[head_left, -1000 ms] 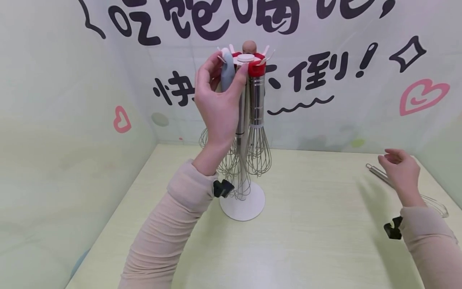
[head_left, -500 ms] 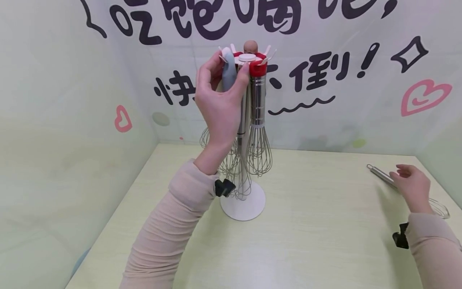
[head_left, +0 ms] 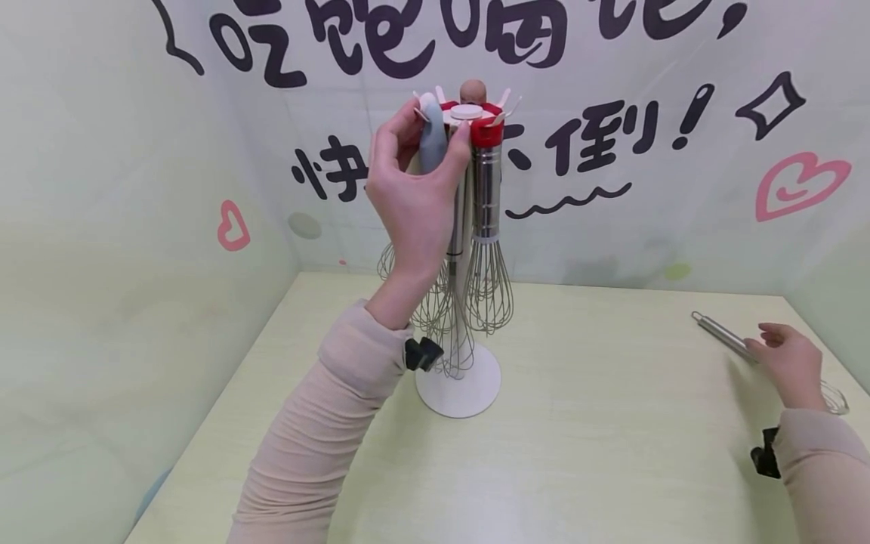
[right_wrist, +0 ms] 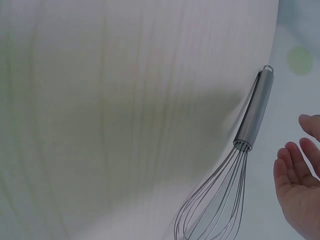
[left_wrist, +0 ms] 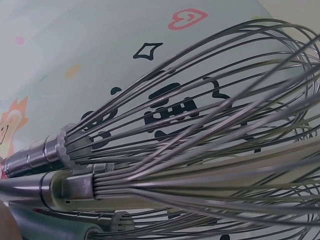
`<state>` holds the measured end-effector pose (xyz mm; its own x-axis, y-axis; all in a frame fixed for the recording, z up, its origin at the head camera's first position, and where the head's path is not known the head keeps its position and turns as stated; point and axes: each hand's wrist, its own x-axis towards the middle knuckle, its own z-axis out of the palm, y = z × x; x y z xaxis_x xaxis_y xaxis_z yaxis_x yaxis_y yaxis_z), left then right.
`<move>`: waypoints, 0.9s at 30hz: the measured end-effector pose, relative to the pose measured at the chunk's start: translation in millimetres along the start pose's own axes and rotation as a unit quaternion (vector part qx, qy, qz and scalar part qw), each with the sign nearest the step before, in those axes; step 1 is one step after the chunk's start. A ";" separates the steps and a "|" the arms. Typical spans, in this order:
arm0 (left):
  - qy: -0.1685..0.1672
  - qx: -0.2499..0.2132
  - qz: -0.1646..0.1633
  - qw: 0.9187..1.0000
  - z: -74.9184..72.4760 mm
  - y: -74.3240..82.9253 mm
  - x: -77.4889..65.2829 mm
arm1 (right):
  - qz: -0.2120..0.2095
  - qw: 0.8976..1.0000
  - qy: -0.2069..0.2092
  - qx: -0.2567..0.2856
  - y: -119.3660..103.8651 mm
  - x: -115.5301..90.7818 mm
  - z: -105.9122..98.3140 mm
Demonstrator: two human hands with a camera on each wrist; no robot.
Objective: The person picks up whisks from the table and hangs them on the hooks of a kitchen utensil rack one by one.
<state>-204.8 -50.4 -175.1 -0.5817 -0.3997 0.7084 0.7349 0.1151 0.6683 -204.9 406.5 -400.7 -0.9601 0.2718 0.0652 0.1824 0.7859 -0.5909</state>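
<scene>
A white whisk stand (head_left: 469,397) with a round base holds several hanging whisks. My left hand (head_left: 411,204) grips its top, thumb at the rim of the top disc and fingers at a left hook. Between thumb and fingers hangs a whisk with a blue-grey handle (head_left: 433,143). Beside it is a red-topped steel whisk (head_left: 486,189). Steel wire loops (left_wrist: 200,110) fill the left wrist view. At the right, my right hand (head_left: 791,363) hovers over a loose steel whisk (head_left: 722,335), fingers loosely bent and holding nothing. The right wrist view shows this whisk (right_wrist: 256,110) apart from the fingers.
The pale wooden table (head_left: 578,453) carries the stand left of its middle. A printed cloth backdrop (head_left: 612,249) with dark lettering rises along the table's back edge, and pale side walls (head_left: 102,302) flank it.
My right hand has moved down and to the right, lower over the loose whisk, uncovering more of its handle. The left hand stays at the stand's top.
</scene>
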 end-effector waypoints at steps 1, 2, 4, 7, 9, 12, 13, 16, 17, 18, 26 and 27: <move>0.000 0.001 0.001 1.000 0.2 -0.1 0.0 | 0.000 1.000 -0.001 -0.002 0.8 -0.2 0.0; 0.001 0.002 0.002 1.000 0.4 -0.1 0.1 | 0.000 1.000 -0.003 -0.002 1.3 -0.4 -0.1; 0.001 0.003 0.004 1.000 0.7 -0.1 0.2 | -0.001 1.000 -0.006 -0.001 2.5 -0.6 -0.6; 0.001 0.005 0.006 1.000 0.9 -0.1 0.3 | -0.005 1.000 -0.010 -0.004 4.4 0.2 -0.9; 0.002 0.006 0.006 1.000 0.9 -0.1 0.3 | -0.010 1.000 -0.012 -0.007 6.4 1.4 -0.4; 0.003 0.006 0.006 1.000 0.8 0.0 0.4 | -0.025 0.999 -0.012 -0.017 10.5 4.0 1.7; 0.004 0.005 0.006 1.000 0.7 0.1 0.4 | -0.031 0.999 -0.012 -0.020 11.7 4.8 2.6; 0.003 0.003 0.004 1.000 0.6 0.3 0.2 | -0.045 0.999 -0.015 -0.023 14.8 6.6 5.1; 0.002 0.003 0.002 1.000 0.4 0.2 0.2 | -0.046 0.999 -0.018 -0.023 15.2 7.0 5.8; 0.002 0.002 0.002 1.000 0.2 0.1 0.2 | -0.047 0.998 -0.021 -0.022 15.5 7.3 6.4; 0.000 0.001 0.005 1.000 -0.3 -1.0 0.9 | -0.047 0.998 -0.042 -0.031 17.0 10.0 11.1; 0.000 0.002 0.006 1.000 -0.3 -1.1 1.1 | -0.045 0.998 -0.045 -0.031 17.5 10.1 11.5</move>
<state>-206.1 -51.3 -175.2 -0.5729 -0.3991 0.7159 0.7402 0.1230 0.6610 -213.8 416.6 -419.7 -0.9878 0.1498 0.0412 0.1047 0.8379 -0.5356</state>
